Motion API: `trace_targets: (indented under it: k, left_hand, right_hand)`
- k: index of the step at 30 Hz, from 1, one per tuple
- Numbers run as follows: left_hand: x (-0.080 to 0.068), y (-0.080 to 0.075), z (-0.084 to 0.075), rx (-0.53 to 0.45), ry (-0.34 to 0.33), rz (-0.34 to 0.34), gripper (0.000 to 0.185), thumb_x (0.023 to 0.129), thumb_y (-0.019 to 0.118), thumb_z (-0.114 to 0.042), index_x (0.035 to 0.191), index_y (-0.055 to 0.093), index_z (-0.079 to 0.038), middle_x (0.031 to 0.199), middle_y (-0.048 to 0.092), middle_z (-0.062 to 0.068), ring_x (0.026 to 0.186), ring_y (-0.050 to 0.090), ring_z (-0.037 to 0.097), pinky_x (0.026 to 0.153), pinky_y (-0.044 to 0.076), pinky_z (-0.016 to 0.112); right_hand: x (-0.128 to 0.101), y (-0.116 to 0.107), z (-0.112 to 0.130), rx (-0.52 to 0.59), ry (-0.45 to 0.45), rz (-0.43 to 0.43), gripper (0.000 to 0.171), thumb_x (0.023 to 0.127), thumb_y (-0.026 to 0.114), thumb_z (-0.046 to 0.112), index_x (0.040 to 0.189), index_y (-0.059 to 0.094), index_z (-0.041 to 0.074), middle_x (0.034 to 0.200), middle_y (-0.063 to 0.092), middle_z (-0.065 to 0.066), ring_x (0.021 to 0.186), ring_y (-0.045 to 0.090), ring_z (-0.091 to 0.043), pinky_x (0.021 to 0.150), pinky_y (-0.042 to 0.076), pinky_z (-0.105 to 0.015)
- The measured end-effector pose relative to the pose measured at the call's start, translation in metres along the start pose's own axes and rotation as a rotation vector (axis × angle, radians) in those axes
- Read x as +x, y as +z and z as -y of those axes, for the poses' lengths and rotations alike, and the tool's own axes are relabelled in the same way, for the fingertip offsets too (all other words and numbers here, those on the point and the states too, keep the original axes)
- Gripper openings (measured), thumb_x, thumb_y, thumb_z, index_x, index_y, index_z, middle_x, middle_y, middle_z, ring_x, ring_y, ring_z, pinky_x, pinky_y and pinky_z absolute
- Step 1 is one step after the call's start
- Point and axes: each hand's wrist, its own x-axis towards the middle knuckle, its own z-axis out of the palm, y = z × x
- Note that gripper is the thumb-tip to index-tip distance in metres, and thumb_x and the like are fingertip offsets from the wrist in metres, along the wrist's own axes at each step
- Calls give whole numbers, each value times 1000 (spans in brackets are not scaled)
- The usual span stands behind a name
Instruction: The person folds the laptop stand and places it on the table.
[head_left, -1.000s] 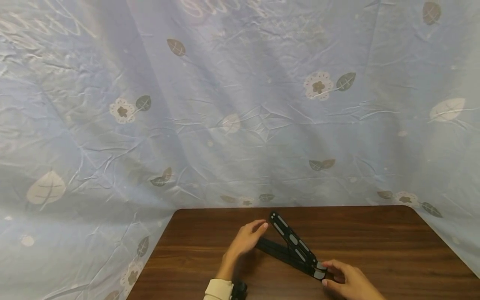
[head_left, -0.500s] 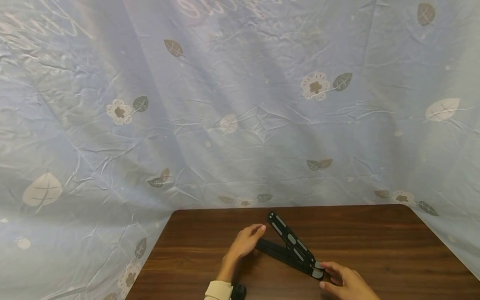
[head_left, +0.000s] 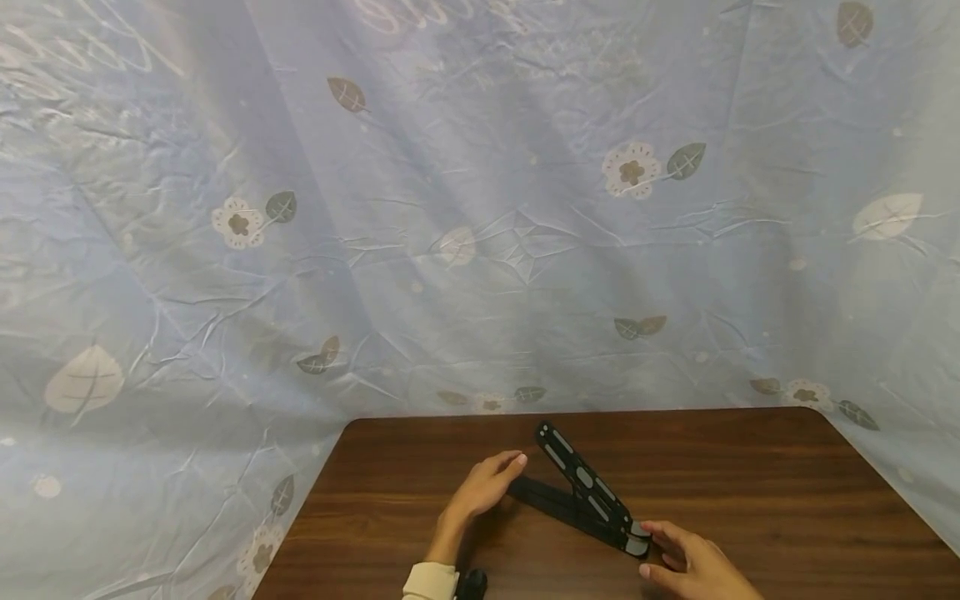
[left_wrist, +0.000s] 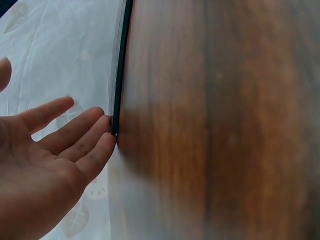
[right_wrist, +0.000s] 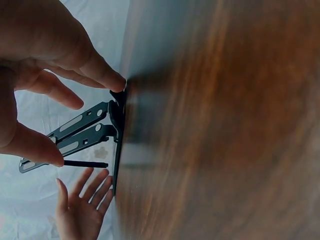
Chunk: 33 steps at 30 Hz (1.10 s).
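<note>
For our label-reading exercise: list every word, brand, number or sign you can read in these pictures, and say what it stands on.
There are none to read. The black folding stand shows only plain slots, the wooden table bears no mark, and the blue sheet carries flower and leaf prints only. Neither the left hand nor the right hand shows writing.

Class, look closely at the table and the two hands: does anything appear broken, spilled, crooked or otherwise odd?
Nothing stands out. A black folding stand sits on the wooden table, one slotted arm raised at an angle, which looks like its normal hinge. The left hand touches its far end with straight fingers; the right hand touches the hinge end. No spill or damage shows.
</note>
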Motion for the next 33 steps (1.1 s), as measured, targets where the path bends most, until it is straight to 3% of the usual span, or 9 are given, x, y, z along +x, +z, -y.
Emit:
trace_targets:
  k: [16, 33]
  left_hand:
    - [-15, -4, -2, -5, 33, 90, 62, 110, 51, -54, 149, 62, -7, 149, 66, 19, 140, 60, 45, 116, 49, 66]
    - [-35, -8, -8, -24, 18, 156, 62, 108, 55, -56, 150, 62, -11, 153, 64, 14, 143, 58, 44, 116, 48, 66]
  right_hand:
    - [9, -10, -5, -105, -49, -17, 76, 103, 74, 28, 154, 40, -16, 154, 45, -45, 138, 52, -63, 106, 56, -59]
    - [29, -30, -12, -25, -38, -36, 76, 103, 73, 25, 155, 38, -18, 159, 40, -44, 145, 45, -62, 110, 57, -49]
